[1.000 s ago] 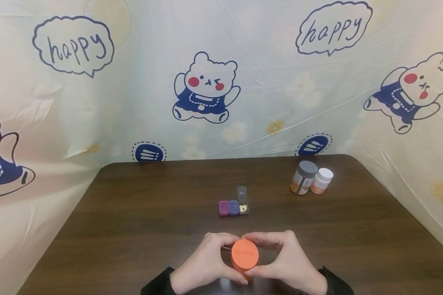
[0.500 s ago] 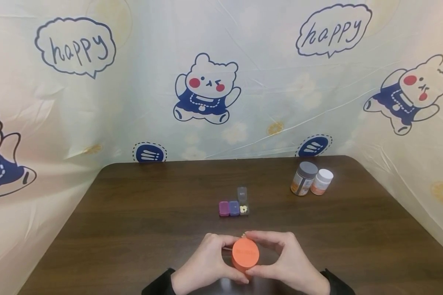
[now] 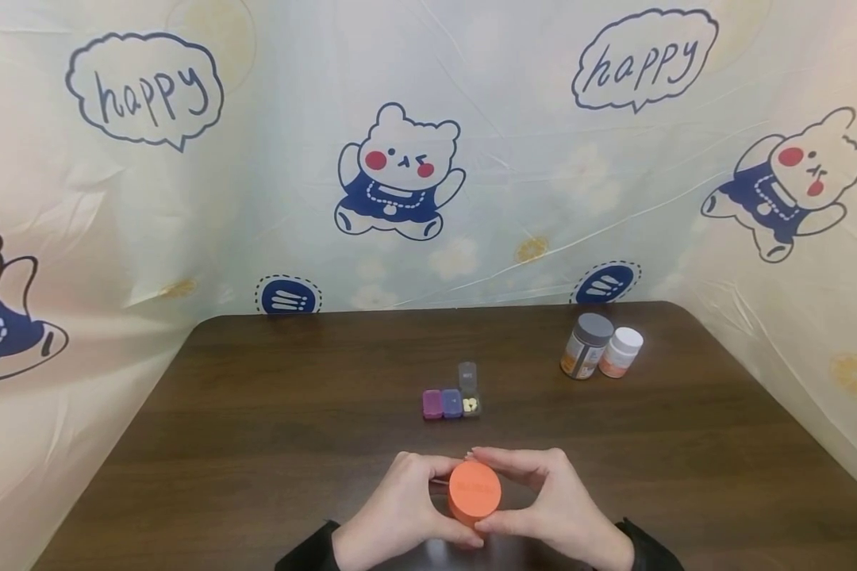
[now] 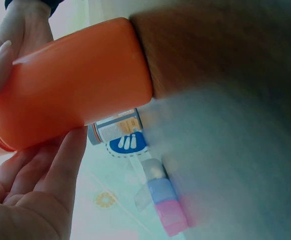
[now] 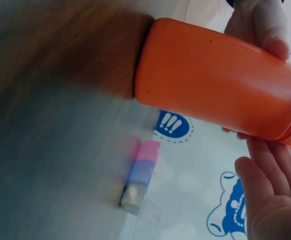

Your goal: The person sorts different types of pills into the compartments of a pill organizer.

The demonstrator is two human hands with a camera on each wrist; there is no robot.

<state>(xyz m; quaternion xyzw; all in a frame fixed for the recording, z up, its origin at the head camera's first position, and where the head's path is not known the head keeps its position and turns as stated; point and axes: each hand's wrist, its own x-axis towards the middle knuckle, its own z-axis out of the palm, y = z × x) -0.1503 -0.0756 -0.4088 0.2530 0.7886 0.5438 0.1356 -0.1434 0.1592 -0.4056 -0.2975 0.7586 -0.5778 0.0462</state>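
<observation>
An orange bottle with an orange lid stands upright on the dark wooden table, close to the front edge. My left hand curls around its left side and my right hand around its right side, both near the lid. In the left wrist view the orange bottle lies across my left fingers. The right wrist view shows the orange bottle above my right fingers. A small pill box sits behind the bottle, its grey compartment open with pale pills inside.
A grey-lidded bottle and a white-lidded bottle stand together at the back right. A cartoon-printed plastic sheet walls in the table at the back and both sides.
</observation>
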